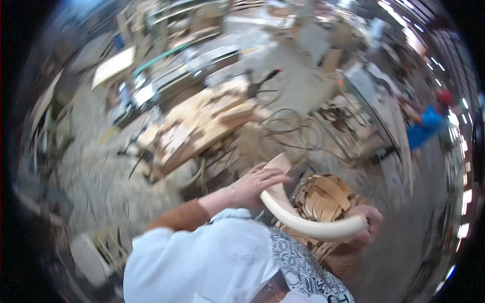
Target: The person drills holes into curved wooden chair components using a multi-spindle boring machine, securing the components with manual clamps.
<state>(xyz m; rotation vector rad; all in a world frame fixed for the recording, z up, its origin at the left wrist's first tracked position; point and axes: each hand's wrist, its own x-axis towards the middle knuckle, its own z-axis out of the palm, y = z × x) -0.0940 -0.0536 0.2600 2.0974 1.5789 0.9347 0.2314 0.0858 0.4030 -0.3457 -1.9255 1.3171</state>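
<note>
White smock; left grip, right grip clasp smooth pale curved wood

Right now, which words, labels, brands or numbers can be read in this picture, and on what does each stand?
On the black-and-white printed cloth on the person's front: large letters, too blurred to read.
On the curved wooden piece, held by left hand and right hand: no text.
On the workbench and beyond: nothing readable.

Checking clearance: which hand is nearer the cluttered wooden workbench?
Left. The left hand grips the pale curved wooden piece nearer the workbench; the right hand holds its far end.
</note>
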